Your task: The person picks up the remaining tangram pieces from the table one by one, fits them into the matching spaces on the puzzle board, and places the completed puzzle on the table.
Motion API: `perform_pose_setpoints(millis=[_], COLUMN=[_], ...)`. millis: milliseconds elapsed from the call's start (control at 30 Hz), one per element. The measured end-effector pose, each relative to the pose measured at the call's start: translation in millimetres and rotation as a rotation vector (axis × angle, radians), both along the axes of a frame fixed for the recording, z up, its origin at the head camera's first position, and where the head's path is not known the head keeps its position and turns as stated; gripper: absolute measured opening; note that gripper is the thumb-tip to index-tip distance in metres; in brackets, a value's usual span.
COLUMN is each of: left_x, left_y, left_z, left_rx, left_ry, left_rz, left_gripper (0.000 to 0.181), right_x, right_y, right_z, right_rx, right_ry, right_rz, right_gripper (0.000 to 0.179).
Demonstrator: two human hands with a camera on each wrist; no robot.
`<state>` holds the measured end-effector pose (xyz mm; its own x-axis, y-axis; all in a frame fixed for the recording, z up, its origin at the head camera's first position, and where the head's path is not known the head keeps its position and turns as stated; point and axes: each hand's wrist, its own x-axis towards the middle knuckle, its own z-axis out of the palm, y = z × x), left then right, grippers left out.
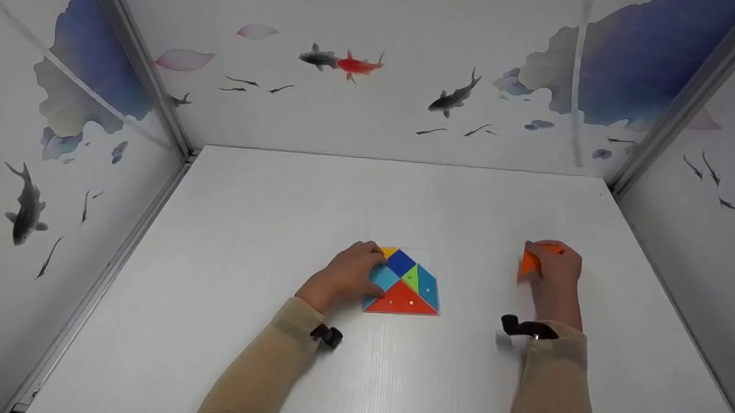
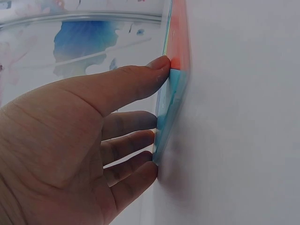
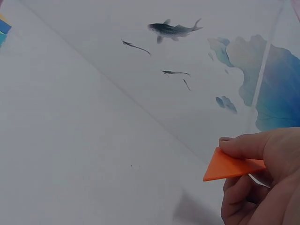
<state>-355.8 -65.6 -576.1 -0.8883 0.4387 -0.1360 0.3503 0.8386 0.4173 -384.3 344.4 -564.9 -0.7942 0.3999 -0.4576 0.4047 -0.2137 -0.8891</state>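
A tangram of flat coloured pieces lies in the middle of the white table: a large red triangle [image 1: 402, 302], a dark blue square [image 1: 400, 263], a small green triangle [image 1: 411, 278], light blue pieces [image 1: 427, 286] and a bit of yellow [image 1: 389, 252]. My left hand [image 1: 351, 274] rests along its left side, covering part of it. Seen from the left wrist, the thumb and slightly bent fingers touch the tangram's edge [image 2: 171, 89]. Off to the right, my right hand [image 1: 556, 264] pinches an orange triangle [image 3: 229, 165] between thumb and fingers, raised above the table.
The white table [image 1: 318, 192] is bounded by a back wall [image 1: 371, 126] and two side walls, printed with fish and blue leaves. Metal strips [image 1: 156, 79] run along the corners. A black wrist camera mount [image 1: 526, 327] sits at each sleeve.
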Motion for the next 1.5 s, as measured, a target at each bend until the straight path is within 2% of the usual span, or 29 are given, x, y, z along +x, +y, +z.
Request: perform_pose_setpoints(millis=[100, 167, 467, 633, 700, 900, 1033, 1167, 1333, 1500], left_x=[0.0, 0.0, 0.5, 0.1, 0.0, 0.6, 0.7, 0.6, 1.1, 1.1], left_y=[0.2, 0.3, 0.2, -0.1, -0.2, -1.1, -1.5, -1.5, -1.4, -1.4], left_z=[1.4, 1.9, 1.9, 1.6, 1.3, 2.0, 3.6, 5.0, 4.4, 3.4], left_rx=[-0.007, -0.014, 0.003, 0.009, 0.012, 0.021, 0.008, 0.011, 0.006, 0.003], left_ry=[0.007, 0.014, 0.001, 0.006, 0.005, 0.000, 0.008, 0.008, 0.002, 0.006], left_rz=[-0.010, -0.018, -0.002, -0.012, -0.016, -0.009, -0.029, -0.037, -0.024, -0.023], left_gripper=[0.064, 0.063, 0.062, 0.062, 0.062, 0.063, 0.062, 0.060, 0.061, 0.062], right_x=[-0.5, -0.9, -2.1, 1.6, 4.1, 11.0, 14.2, 17.8, 16.9, 7.1], right_y=[-3.4, -5.9, -11.4, -11.8, -11.4, -11.1, -13.1, -17.2, -19.5, -18.5], right_z=[2.9, 3.8, 0.1, -1.0, -0.8, 1.2, 6.3, 13.8, 18.9, 12.1], right_rx=[-0.128, -0.150, -0.093, -0.143, -0.167, -0.100, -0.130, -0.169, -0.080, 0.011], right_ry=[0.027, 0.037, 0.018, 0.032, 0.040, 0.051, 0.067, 0.076, 0.072, 0.056], right_rz=[-0.022, -0.019, 0.061, 0.099, 0.135, 0.263, 0.276, 0.256, 0.280, 0.307], right_gripper=[0.025, 0.024, 0.035, 0.038, 0.038, 0.043, 0.046, 0.045, 0.042, 0.037])
